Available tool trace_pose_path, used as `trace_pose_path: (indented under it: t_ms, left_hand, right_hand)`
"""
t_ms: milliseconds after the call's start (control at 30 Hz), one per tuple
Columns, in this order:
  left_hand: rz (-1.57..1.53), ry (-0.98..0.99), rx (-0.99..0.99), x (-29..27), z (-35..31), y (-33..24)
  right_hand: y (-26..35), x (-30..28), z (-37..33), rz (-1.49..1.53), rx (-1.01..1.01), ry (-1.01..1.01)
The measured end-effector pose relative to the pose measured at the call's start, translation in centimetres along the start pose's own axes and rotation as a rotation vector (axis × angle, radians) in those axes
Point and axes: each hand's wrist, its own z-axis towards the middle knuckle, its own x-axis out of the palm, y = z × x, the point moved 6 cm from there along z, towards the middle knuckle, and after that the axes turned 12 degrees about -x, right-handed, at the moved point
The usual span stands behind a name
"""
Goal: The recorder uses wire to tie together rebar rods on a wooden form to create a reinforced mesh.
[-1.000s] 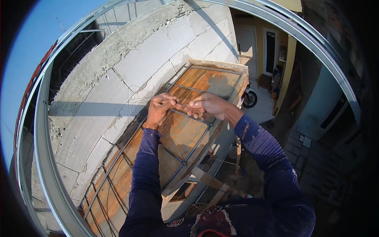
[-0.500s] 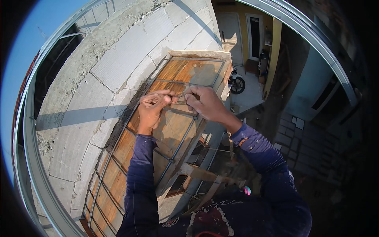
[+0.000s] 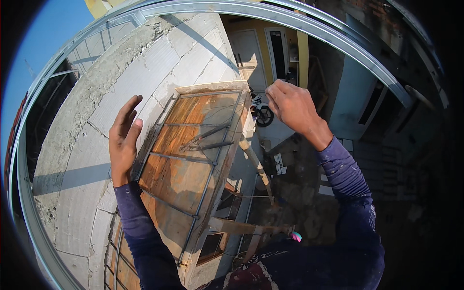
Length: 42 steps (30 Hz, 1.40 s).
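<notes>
My left hand [image 3: 123,140] is raised at the left side of the wooden formwork, in front of the white block wall. Its fingers are stretched out and the thumb stands apart, with nothing held. Beyond the formwork's right edge, my right hand [image 3: 294,107] is up in the air with its fingers curled together. Whatever it may hold is hidden. Between the hands lies a pair of pincers [image 3: 200,143], handles spread, on the steel rebar frame [image 3: 207,179]. The rebar runs along the formwork boards [image 3: 169,166], with thin wires near its crossings.
The white block wall [image 3: 137,72] rises on the left. Curved-looking metal channels [image 3: 299,24] cross overhead. At the right is a drop to the ground, where a motorcycle wheel [image 3: 264,116] shows. A timber prop [image 3: 256,164] and a cross plank [image 3: 251,226] stand beside the formwork.
My hands, together over the formwork with thin wire at the fingers, have moved apart. The left one opened and went left; the right went right. The pincers now show between them.
</notes>
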Motion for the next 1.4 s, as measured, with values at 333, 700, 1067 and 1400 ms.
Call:
trace_pose_path:
  t_ms: [333, 700, 1067, 1400]
  left_hand:
    - [0.059, 0.341, 0.153, 23.7, -3.0, -9.2]
    - [-0.688, 0.692, -0.205, 26.4, -3.8, -6.9]
    - [-1.051, 0.994, -0.564, 27.7, -6.8, -5.5]
    - [-0.184, 0.551, 0.088, 27.9, -7.3, -8.4]
  right_hand:
    - [4.1, -5.8, -0.7, 0.022, -0.067, 0.115]
    - [1.9, 0.1, -7.2, 1.316, 0.569, -0.441]
    - [3.8, 0.6, -7.0, 1.253, 0.449, -0.516]
    - [0.8, -4.2, -9.3, 1.466, 0.610, -0.996]
